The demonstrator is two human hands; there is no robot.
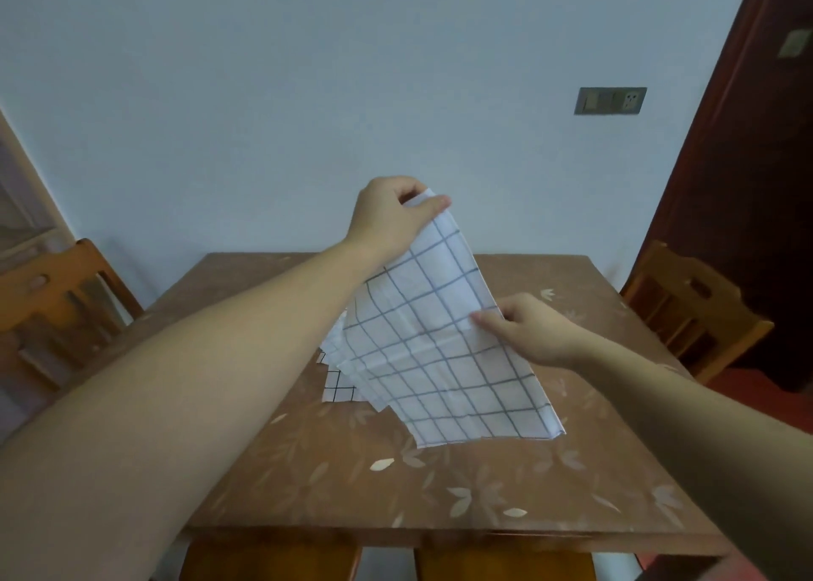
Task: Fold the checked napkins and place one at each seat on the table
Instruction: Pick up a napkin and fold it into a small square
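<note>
Pale wall backs a brown flower-patterned desk (334, 483), with a wooden chair (57, 299) at far left marking one seat. Just right of centre-left, more checked napkins (338, 389) lie flat on the desk, waiting. Our left hand (387, 219) pinches the top corner of the lifted napkin (440, 351), grip closed on the cloth, raising it so it hangs clear. Our right hand (528, 329) closes its grip on the right edge, seemingly to guide a fold. Another chair (686, 312) stands at the right.
</note>
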